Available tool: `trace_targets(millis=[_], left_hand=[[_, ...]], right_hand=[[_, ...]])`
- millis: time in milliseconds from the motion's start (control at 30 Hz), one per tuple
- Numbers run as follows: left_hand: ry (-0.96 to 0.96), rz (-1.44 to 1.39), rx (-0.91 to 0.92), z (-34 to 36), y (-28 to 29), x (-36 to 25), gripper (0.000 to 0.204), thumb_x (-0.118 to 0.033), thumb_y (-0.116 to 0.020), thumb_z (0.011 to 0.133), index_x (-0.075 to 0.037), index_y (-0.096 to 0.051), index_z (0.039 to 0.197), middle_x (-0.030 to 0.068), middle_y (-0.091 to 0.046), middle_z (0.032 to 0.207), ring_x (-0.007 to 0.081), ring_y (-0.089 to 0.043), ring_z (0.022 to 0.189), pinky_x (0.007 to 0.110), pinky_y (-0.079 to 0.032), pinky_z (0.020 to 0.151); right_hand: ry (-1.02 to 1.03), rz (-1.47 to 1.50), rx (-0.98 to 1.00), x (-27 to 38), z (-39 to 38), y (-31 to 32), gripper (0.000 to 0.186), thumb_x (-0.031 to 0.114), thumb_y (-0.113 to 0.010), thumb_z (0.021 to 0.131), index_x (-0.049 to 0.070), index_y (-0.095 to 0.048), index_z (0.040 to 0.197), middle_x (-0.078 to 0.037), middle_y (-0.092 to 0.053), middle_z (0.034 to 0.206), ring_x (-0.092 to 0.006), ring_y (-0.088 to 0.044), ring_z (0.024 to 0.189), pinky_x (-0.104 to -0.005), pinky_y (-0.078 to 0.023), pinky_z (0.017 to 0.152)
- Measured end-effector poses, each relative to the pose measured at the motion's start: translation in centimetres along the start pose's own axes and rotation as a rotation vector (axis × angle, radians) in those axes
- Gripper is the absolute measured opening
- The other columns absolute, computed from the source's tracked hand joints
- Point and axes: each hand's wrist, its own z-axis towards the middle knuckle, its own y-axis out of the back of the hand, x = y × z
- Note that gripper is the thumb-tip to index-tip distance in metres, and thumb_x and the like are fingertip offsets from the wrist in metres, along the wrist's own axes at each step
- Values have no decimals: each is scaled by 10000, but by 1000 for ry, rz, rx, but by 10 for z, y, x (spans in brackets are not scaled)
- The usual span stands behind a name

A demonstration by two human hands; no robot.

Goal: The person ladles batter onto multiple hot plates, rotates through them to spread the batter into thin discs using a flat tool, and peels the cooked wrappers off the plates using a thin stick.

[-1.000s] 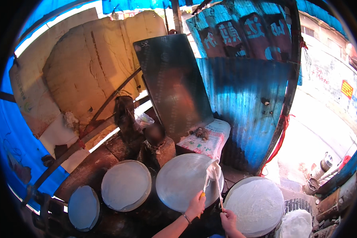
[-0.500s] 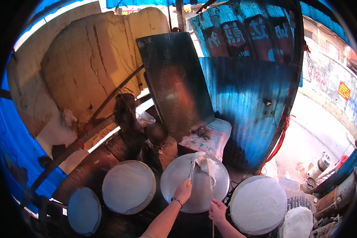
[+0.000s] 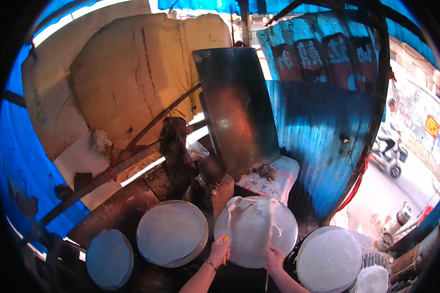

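Rice-paper sheet (image 3: 252,219) is half-peeled off the middle round steamer (image 3: 286,244); your left hand (image 3: 219,250) grips a yellow-handled tool, your right hand (image 3: 275,258) clasps a thin stick (image 3: 270,229)—next, lift it evenly.

Both forearms are cut off by the lower edge of the view, so only the left hand (image 3: 220,250) and right hand (image 3: 275,258) with their wrists show. The thin stick (image 3: 270,234) in the right hand blurs against the pale sheet (image 3: 252,229) it lifts, and its lower end cannot be made out. What the left hand grips is too small to tell beyond a yellowish tip. The dark fisheye rim swallows the corners
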Motion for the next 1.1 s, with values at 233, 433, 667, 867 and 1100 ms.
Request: trace_targets(millis=[233, 433, 667, 867, 1100], left_hand=[[81, -86, -93, -83, 46, 37, 396, -158, -504, 888, -147, -405, 1271, 69, -523, 664, 129, -476, 440, 257, -413, 382], [126, -417, -80, -181, 22, -14, 145, -241, -492, 931, -132, -482, 1027, -9, -458, 627, 42, -364, 402, 159, -280, 333], [52, -630, -55, -224, 15, -15, 184, -267, -424, 959, -129, -469, 1071, 13, -487, 723, 22, -358, 420, 136, -272, 334], [-41, -705, -227, -252, 4, -26, 245, -222, -435, 955, -106, -461, 1169, 11, -468, 726, 21, -325, 419, 138, -263, 338], [-153, -745, -283, -246, 3, -30, 290, -116, -476, 924, -128, -427, 1210, 19, -484, 869, 32, -356, 494, 142, -297, 379]], right_hand=[[-5, -264, 116, 46, 40, 14, 174, 128, -634, 770, 30, -652, 913, -18, -556, 595, -93, -450, 394, -234, -342, 327], [-6, -407, 305, 30, 46, 37, 227, 136, -674, 756, 24, -654, 952, -18, -583, 632, -72, -467, 439, -222, -353, 354], [-135, -336, 282, 85, 64, 50, 195, 127, -661, 783, 44, -636, 958, 15, -495, 558, -49, -395, 402, -204, -284, 336], [-322, -452, 655, 94, 72, 57, 214, 119, -673, 782, 53, -645, 984, -7, -516, 597, -60, -415, 415, -197, -277, 342], [-293, -494, 580, 107, 79, 48, 193, 143, -692, 765, 68, -653, 939, -5, -531, 586, -58, -415, 405, -206, -285, 340]])
